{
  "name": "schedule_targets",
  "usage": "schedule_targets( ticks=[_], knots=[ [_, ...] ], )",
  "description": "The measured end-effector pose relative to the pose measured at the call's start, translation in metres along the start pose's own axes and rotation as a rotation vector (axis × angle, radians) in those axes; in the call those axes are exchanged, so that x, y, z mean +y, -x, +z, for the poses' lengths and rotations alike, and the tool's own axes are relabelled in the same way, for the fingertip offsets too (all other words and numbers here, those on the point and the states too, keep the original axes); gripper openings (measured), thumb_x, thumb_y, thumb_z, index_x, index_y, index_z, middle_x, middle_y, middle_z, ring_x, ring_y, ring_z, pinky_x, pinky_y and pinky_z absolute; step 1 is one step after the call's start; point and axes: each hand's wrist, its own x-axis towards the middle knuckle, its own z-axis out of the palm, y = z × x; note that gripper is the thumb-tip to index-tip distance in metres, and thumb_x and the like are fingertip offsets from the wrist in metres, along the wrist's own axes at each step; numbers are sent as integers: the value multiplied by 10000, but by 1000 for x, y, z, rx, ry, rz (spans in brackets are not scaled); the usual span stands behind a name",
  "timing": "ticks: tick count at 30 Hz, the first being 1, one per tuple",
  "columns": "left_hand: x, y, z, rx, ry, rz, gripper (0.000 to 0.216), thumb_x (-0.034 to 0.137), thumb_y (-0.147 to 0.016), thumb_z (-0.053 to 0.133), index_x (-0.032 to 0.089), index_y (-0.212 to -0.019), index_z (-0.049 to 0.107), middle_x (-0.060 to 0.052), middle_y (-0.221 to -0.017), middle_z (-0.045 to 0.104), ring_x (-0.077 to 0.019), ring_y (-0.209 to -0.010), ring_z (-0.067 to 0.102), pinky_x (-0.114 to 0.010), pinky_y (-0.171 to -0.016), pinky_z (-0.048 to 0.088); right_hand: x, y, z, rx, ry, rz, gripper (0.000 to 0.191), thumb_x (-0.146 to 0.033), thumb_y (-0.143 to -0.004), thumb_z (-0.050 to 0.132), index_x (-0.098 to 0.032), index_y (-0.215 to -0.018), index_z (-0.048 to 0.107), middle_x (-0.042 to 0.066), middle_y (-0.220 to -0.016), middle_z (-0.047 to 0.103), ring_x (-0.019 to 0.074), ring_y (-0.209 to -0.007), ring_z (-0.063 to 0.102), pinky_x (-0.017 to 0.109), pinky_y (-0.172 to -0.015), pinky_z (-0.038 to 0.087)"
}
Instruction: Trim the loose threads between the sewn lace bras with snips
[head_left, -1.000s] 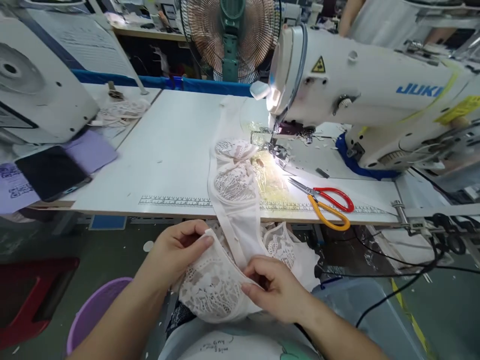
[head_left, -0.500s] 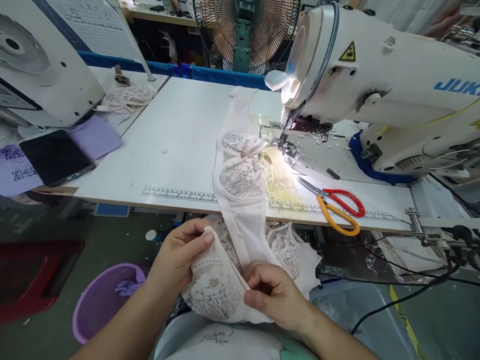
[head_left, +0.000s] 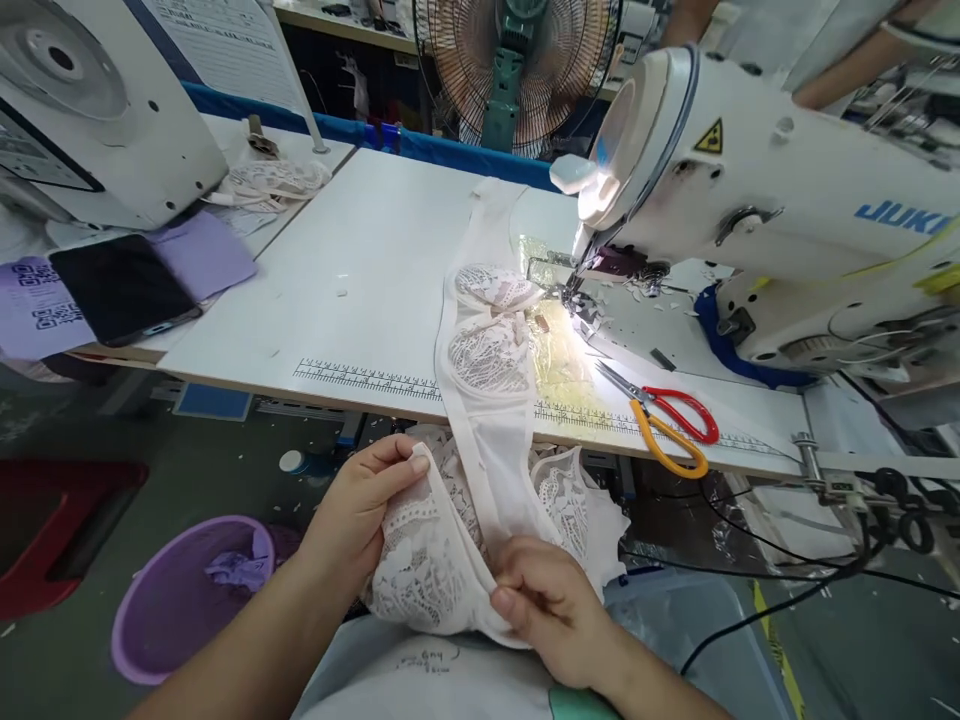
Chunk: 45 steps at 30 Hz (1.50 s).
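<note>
Over my lap I hold a pale lace bra [head_left: 427,570] stretched between both hands. My left hand [head_left: 367,500] pinches the top tip of one lace cup between thumb and fingers. Farther down the same cup, my right hand [head_left: 551,600] grips its edge, thumb on the near side and fingers curled. Another pale lace bra [head_left: 491,355] lies lengthwise on the sewing table [head_left: 360,260], near the needle, its wing hanging over the front edge down behind my hands. More lace pieces [head_left: 566,500] hang beside my right hand, partly covered.
A white sewing machine [head_left: 750,190] stands at the right, its lamp lit. Scissors [head_left: 664,420] with red and orange handles rest by the table edge. At left are a phone [head_left: 124,290], another machine [head_left: 97,120] and a purple bin [head_left: 187,610]. A fan [head_left: 517,80] stands behind; someone's arm [head_left: 862,60] shows beyond.
The view has shifted and tilted slightly. Both hands keep their hold on the cup, nearly unmoved. Another person's arms have come into view behind the machine.
</note>
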Motion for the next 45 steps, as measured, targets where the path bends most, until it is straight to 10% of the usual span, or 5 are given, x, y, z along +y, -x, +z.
schedule_targets(
  ticks=[8, 28, 45],
  knots=[
    [13, 6, 7, -253, -413, 264, 232, 385, -669, 682, 183, -644, 573, 32, -587, 495, -103, -518, 409, -206, -465, 324, -21, -43, -12, 105, 289, 20, 334, -416, -832, 532, -169, -1056, 545, 88, -933, 610, 186, -832, 556, 316, -727, 455],
    [51, -28, -5, -492, -794, 349, 257, 436, -699, 604, 184, -647, 618, 35, -490, 430, -108, -438, 353, -204, -402, 263, -28, -122, -32, 137, -205, 252, 141, -282, -641, 667, -171, -671, 586, -34, -597, 535, 105, -585, 482, 248, -610, 403],
    [166, -113, -2, -493, -945, 368, 248, 400, -500, 721, 185, -611, 668, -13, -595, 612, -193, -601, 528, -240, -539, 385, -13, -250, -46, 258, -41, 64, 115, -283, -691, 589, -175, -672, 554, -34, -592, 548, 94, -547, 457, 229, -528, 370]
  ],
)
